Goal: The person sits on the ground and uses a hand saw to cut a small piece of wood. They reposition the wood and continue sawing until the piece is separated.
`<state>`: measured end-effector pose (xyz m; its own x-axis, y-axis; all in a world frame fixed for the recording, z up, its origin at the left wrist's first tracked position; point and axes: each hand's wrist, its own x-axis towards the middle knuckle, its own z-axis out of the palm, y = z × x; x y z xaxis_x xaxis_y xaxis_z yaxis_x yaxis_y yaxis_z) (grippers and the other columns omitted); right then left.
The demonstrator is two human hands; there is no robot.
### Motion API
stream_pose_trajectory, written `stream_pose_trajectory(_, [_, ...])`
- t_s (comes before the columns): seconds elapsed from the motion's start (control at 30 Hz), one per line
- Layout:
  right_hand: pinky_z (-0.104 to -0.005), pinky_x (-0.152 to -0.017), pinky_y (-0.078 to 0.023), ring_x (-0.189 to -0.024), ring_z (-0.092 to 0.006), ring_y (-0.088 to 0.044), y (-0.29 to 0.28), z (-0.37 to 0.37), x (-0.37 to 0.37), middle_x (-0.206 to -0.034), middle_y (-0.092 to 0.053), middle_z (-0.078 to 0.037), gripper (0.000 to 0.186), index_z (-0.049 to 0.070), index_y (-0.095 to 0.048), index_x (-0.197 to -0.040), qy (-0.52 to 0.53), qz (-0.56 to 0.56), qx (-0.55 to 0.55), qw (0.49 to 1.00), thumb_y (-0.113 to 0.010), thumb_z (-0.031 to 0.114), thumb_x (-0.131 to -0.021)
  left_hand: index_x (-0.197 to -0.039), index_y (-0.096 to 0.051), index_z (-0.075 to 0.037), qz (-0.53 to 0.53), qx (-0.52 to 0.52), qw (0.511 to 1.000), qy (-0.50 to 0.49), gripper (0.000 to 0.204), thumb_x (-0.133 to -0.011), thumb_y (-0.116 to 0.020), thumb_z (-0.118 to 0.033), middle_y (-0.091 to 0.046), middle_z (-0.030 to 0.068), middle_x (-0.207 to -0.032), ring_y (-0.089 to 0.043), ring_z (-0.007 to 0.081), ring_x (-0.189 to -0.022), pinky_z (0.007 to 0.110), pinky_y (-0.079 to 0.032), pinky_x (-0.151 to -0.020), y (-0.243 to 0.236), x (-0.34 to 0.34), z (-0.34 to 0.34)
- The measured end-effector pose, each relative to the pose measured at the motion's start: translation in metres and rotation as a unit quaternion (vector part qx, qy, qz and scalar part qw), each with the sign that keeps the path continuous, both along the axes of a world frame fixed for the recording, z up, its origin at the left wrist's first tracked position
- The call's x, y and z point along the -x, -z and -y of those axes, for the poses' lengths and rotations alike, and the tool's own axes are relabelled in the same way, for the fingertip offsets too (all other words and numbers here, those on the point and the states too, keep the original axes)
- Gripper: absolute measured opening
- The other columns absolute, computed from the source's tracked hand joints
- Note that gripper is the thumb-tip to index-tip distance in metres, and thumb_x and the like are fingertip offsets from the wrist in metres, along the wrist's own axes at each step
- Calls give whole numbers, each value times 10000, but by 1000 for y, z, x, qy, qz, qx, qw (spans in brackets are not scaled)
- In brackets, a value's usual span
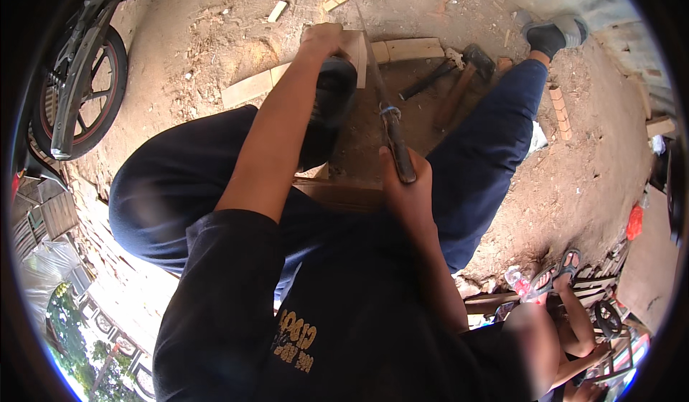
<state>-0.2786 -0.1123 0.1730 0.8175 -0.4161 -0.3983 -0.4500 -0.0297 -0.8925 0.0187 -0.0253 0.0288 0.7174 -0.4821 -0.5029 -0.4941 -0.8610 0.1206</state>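
At the upper middle, my left hand (321, 39) grips a pale wooden board (354, 43) beside my black-shod foot (331, 100). My right hand (409, 190) is closed on the dark handle of a saw (397, 147), whose long thin blade runs up along the board's right side. Pale curved wooden pieces (409, 50) lie behind the board. On the dirt between my legs are a wooden-handled hammer (477, 64) and a dark bar-shaped tool (423, 82).
A motorbike wheel (86, 118) stands at the left. Small wood offcuts (276, 11) and a stack of blocks (560, 111) lie around me. A corrugated wall (610, 57) runs along the upper right. Another person's sandalled foot (563, 269) shows at the lower right, near a red bag (634, 221).
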Motion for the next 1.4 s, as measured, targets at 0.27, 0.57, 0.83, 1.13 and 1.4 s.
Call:
stream_pose_trajectory(0.27, [-288, -498, -337, -552, -61, -384, -15, 6, -36, -575, -436, -9, 246, -5, -513, -712, -47, 12, 28, 998, -603, 131, -896, -1125, -602, -55, 13, 44, 998, -52, 811, -577, -784, -624, -644, 175, -1103, -606, 331, -1070, 448, -469, -910, 9, -11, -21])
stream_pose_trajectory(0.57, [-295, -514, -351, -552, -75, -397, -14, 10, -44, -578, -457, -33, 238, -4, -522, -718, -56, 4, -10, 998, -608, 132, -894, -1112, -601, -50, 12, 41, 999, -26, 807, -585, -762, -639, -650, 165, -1061, -617, 322, -1026, 439, -477, -865, 7, -30, -45])
stream_pose_trajectory(0.83, [-273, -530, -361, -593, -62, -419, -25, 11, -38, -603, -472, -7, 221, -12, -548, -763, -11, -42, -76, 996, -602, 149, -904, -1224, -584, -53, -105, 40, 989, -98, 836, -601, -782, -576, -606, 159, -1206, -589, 318, -1082, 413, -467, -904, 18, -41, -37])
stream_pose_trajectory(1.13, [-237, -522, -317, -602, -34, -395, -16, 48, -23, -628, -467, 36, 232, 23, -537, -723, 69, -40, -46, 996, -595, 151, -908, -1086, -627, -30, -117, 67, 991, 18, 653, -613, -804, -444, -640, 154, -1082, -611, 300, -992, 396, -478, -831, 5, -39, -22])
stream_pose_trajectory(1.4, [-266, -513, -302, -583, -42, -364, 16, 73, -18, -601, -404, 36, 252, 27, -505, -701, 44, -65, 10, 997, -595, 147, -903, -1060, -622, -9, -137, 110, 983, 43, 628, -652, -758, -467, -640, 169, -1066, -607, 289, -990, 388, -467, -837, -9, -29, -15])
